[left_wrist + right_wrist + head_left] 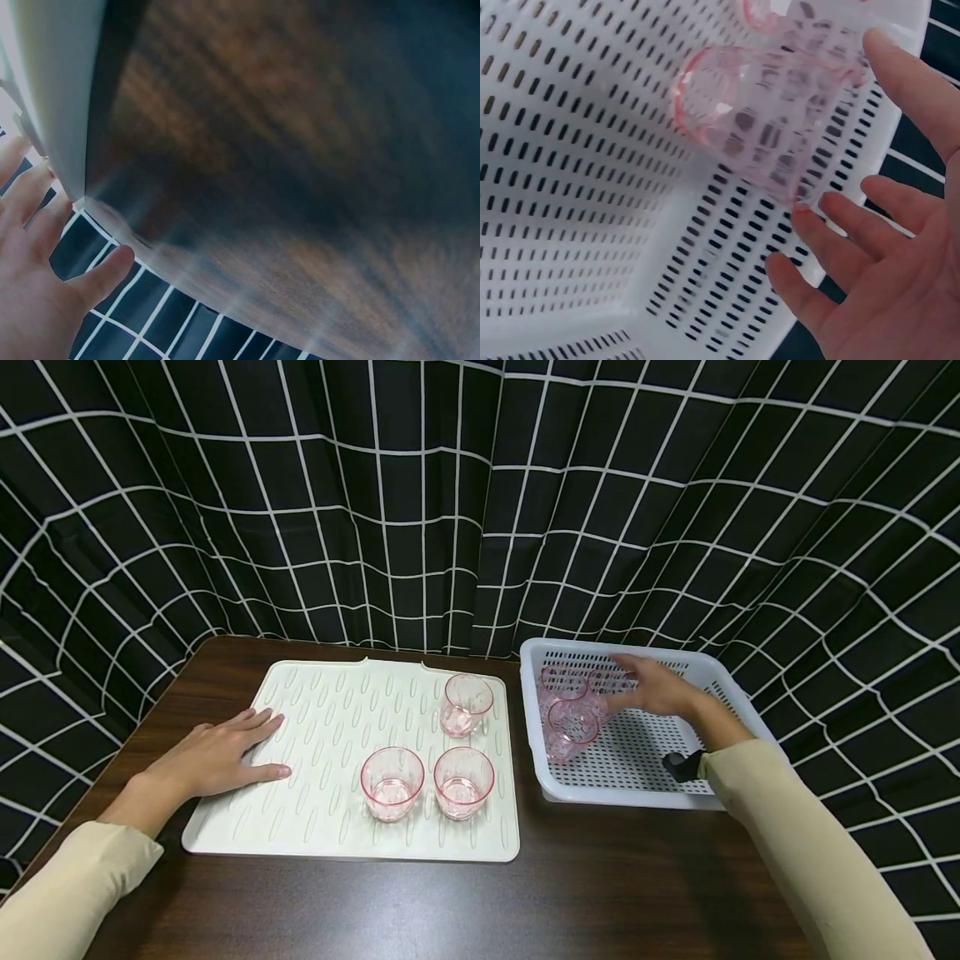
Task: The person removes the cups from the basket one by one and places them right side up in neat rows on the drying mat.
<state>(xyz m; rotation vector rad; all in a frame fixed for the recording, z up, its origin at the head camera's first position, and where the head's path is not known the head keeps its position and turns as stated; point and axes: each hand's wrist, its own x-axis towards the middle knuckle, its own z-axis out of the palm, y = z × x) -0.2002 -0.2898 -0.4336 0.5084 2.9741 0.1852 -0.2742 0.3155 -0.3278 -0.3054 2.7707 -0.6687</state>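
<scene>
Sleeves (pixel 810 843) flank the mat (pixel 322 810): left hand (pixel 213 756), flat there, probably steadies it; right hand (pixel 652 687), empty, spreads by glasses (pixel 572 731) right of it.

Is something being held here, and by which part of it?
Nothing appears to be held. The right grip is spread beside a glass in the basket; whether it touches, I cannot tell. The left grip rests on the mat.

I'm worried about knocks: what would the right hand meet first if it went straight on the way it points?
The right hand would probably meet the nearest pink glass in the basket; it may already touch it.
</scene>
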